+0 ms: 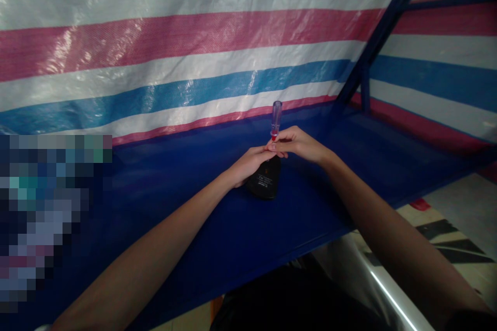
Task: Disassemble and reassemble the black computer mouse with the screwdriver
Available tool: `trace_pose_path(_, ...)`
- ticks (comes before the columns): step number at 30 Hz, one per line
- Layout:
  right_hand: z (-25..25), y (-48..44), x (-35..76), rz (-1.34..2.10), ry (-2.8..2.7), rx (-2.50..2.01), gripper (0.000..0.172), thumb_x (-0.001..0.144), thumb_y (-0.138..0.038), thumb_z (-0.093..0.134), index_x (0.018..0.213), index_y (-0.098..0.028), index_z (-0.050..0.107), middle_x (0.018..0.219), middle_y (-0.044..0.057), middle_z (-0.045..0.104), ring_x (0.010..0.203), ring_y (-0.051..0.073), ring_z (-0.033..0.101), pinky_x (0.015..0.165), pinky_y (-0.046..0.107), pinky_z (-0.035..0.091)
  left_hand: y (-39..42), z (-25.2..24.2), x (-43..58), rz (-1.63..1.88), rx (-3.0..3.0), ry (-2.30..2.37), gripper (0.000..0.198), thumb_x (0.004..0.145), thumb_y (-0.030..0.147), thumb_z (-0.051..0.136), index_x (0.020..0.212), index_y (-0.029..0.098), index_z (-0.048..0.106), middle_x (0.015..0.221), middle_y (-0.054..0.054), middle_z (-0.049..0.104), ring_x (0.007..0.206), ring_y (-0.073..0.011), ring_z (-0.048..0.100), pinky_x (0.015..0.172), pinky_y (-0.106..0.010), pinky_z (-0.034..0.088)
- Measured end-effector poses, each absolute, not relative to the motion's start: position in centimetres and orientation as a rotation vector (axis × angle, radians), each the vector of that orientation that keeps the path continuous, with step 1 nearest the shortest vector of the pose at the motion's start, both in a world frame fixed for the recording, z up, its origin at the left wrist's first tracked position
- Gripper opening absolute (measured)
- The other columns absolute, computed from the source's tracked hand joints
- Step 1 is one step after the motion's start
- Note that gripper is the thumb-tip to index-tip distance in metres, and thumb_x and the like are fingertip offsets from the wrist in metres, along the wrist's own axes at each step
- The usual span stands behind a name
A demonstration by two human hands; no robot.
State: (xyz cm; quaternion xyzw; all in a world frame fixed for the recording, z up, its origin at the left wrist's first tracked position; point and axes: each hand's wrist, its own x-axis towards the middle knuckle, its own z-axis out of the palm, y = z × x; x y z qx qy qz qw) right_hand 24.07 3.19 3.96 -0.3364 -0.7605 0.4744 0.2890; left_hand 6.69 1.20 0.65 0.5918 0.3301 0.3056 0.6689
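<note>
Screwdriver upright at the black device, the work apparently partway.
The right hand [305, 145] pinches the screwdriver [276, 116] just below its clear handle, while the left hand [250, 164] grips the far end of the black device [264, 181], which lies label-up on the blue table [217, 238] before striped sheeting [194, 31]. The tool seems placed and the visible casing looks whole; fingers hide the tip, so whether anything is loosened or tightened cannot be told.
</note>
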Motion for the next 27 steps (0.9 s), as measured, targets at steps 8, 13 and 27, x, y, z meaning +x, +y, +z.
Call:
trace_pose_path(8, 4.03, 3.16, 24.04, 1.253, -2.047, -0.897, 0.022, 0.08, -0.035, 0.063, 0.076, -0.013, 0.068, 0.055, -0.003, 0.053, 0.051, 0.007, 0.046, 0.048, 0.022, 0.035, 1.11, 0.69, 6.69, 0.704, 1.346, 0.77, 0.027, 0.084, 0.038, 0.053, 0.096, 0.017, 0.065, 0.083, -0.003, 0.065, 0.069, -0.013, 0.057, 0.07, -0.028, 0.04)
trace_pose_path(13, 4.01, 3.22, 24.02, 1.26, -2.043, -0.896, 0.022, 0.08, -0.034, 0.063, 0.077, -0.013, 0.068, 0.055, -0.003, 0.053, 0.051, 0.007, 0.047, 0.048, 0.022, 0.035, 1.23, 0.62, 6.65, 0.7, 1.344, 0.755, 0.029, 0.083, 0.039, 0.054, 0.097, 0.017, 0.065, 0.083, -0.003, 0.064, 0.069, -0.0124, 0.056, 0.071, -0.029, 0.041)
trace_pose_path(27, 4.01, 3.15, 24.02, 1.248, -2.046, -0.895, 0.021, 0.08, -0.035, 0.063, 0.077, -0.014, 0.068, 0.055, -0.004, 0.053, 0.051, 0.007, 0.046, 0.048, 0.022, 0.035, 1.3, 0.44, 6.58, 0.697, 1.312, 0.761, 0.028, 0.082, 0.04, 0.056, 0.095, 0.017, 0.065, 0.08, -0.002, 0.064, 0.068, -0.0122, 0.056, 0.068, -0.028, 0.04)
